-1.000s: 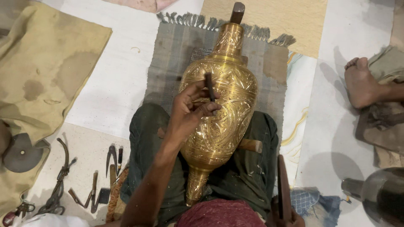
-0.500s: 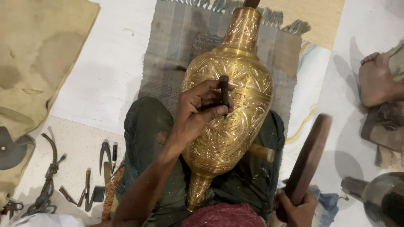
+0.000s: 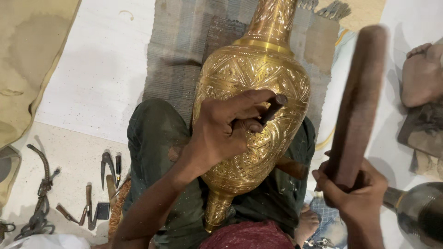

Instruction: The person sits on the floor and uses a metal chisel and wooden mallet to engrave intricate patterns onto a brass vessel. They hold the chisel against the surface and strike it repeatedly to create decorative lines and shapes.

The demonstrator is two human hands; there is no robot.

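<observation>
Grey woven mat (image 3: 175, 55) beneath, engraved brass vase (image 3: 258, 78) — gleaming, under left hand (image 3: 221, 133) pinching a chisel (image 3: 273, 107), right hand (image 3: 355, 193) gripping a wooden mallet (image 3: 357, 101) — raised beside.

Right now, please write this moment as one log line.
left hand: holds chisel on brass vase | right hand: wooden mallet raised

One engraved brass vase (image 3: 251, 115) lies across the person's lap. Two hands show: the left hand (image 3: 226, 131) holds one dark chisel (image 3: 272, 107), and the right hand (image 3: 355, 193) holds one wooden mallet (image 3: 357, 106). One grey woven mat (image 3: 180, 55) lies on the floor, one dark metal vessel (image 3: 420, 212) sits at the right edge, and about five small hand tools (image 3: 108, 168) lie at the left.
</observation>
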